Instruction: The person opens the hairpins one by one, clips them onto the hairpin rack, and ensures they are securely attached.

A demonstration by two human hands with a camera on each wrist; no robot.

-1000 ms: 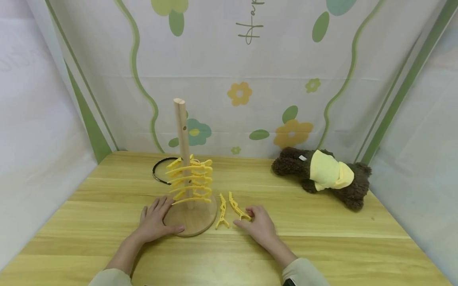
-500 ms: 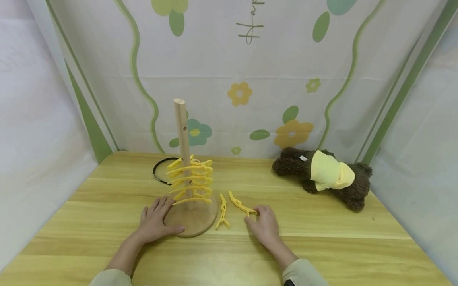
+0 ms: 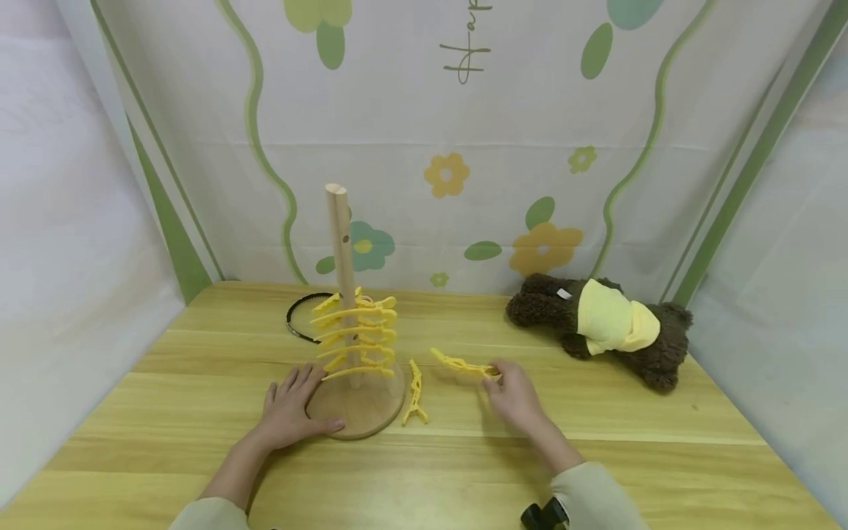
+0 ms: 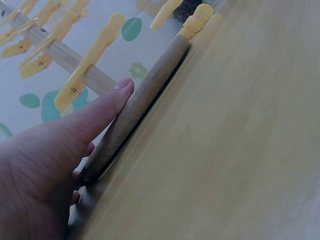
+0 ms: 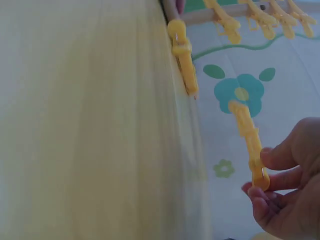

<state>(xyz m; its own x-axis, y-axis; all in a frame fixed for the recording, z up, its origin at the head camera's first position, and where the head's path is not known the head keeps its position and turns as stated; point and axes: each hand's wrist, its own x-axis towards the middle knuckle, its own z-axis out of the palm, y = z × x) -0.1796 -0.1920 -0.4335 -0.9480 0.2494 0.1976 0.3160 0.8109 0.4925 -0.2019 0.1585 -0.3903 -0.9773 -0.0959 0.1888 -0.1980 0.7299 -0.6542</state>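
My right hand [image 3: 515, 395] pinches a yellow alligator hair clip [image 3: 457, 362] by its tail end, its long jaws pointing left, raised off the table in the right wrist view. My left hand [image 3: 286, 412] rests spread at the left edge of a round wooden base [image 3: 354, 416], thumb on top, the other fingers straight along the rim. From this base rises a wooden post [image 3: 341, 250]. Several yellow hair clips [image 3: 358, 335] are clipped across the post, one above another. A loose yellow hair clip [image 3: 414, 394] lies on the table just right of the base.
A brown plush bear [image 3: 662, 346] in a yellow top lies at the back right of the wooden table [image 3: 424, 478]. Behind the post lies a black cord-like loop [image 3: 294, 327]. A white printed cloth [image 3: 397, 110] hangs along the back.
The right hand has lifted the hair clip off the table and moved it right and farther back, turning it more sideways. My left hand stays on the base.
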